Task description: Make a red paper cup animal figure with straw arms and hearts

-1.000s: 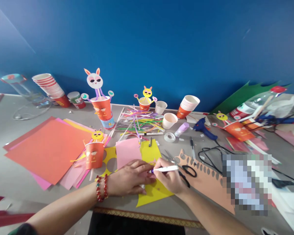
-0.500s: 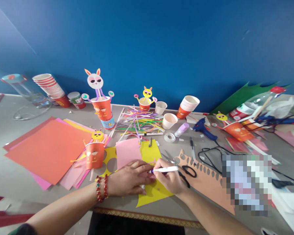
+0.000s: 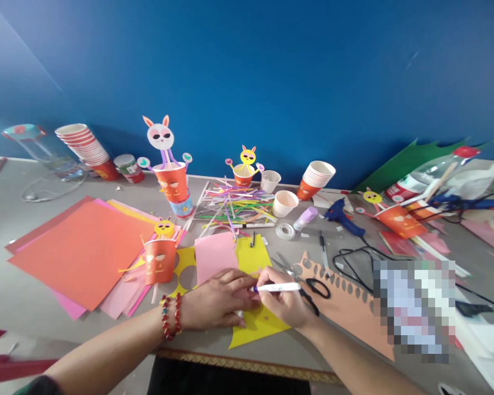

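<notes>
My left hand (image 3: 216, 300), a red bead bracelet at its wrist, lies flat with fingers stretched out on a yellow paper sheet (image 3: 255, 323) near the table's front edge. My right hand (image 3: 286, 302) is closed round a white marker (image 3: 278, 287) whose purple tip touches the yellow sheet beside my left fingertips. A pink sheet (image 3: 214, 255) overlaps the yellow one just behind my left hand. Black-handled scissors (image 3: 308, 285) lie right behind my right hand on an orange cut-out strip (image 3: 349, 307).
Orange and pink paper sheets (image 3: 82, 252) cover the left. Red paper-cup bunny figures (image 3: 158, 258) (image 3: 170, 181) stand behind them. Coloured strips (image 3: 234, 206), cup stacks (image 3: 315, 178), tape roll (image 3: 285, 230) and a blue glue gun (image 3: 341, 214) with black cable sit further back and right.
The marker in my right hand has tilted slightly flatter and its tip shifted a little; my left hand stays put.
</notes>
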Action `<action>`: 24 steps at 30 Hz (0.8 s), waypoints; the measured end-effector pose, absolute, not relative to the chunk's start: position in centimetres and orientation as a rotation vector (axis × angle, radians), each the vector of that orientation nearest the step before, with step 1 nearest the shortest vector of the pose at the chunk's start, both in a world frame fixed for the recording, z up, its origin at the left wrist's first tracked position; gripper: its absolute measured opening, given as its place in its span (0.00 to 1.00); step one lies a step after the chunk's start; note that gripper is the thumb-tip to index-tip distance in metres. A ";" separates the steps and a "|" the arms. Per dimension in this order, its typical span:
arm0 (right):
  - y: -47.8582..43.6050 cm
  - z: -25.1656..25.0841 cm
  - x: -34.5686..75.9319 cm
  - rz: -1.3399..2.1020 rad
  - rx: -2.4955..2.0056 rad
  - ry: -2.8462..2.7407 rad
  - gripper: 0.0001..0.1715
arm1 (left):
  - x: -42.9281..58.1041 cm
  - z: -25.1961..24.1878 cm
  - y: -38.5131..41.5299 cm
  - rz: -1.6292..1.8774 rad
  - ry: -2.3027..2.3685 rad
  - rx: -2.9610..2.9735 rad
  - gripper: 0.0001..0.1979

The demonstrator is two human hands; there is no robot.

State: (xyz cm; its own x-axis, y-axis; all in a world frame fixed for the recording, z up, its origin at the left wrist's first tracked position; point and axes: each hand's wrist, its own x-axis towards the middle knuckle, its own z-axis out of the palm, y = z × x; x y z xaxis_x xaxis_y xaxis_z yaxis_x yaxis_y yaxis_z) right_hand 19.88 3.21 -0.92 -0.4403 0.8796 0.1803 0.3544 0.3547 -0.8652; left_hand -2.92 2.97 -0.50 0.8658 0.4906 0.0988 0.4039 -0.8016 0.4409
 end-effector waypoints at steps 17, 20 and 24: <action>3.4 -1.1 19.9 0.980 -1.103 -1.984 0.07 | -2.9 -0.6 3.0 0.333 0.650 2.631 0.24; 3.3 -1.3 20.0 0.982 -1.097 -1.978 0.07 | -3.0 -0.5 3.0 0.319 0.652 2.630 0.24; 3.3 -1.4 20.1 1.001 -1.078 -1.974 0.08 | -3.0 -0.4 2.9 0.335 0.651 2.633 0.24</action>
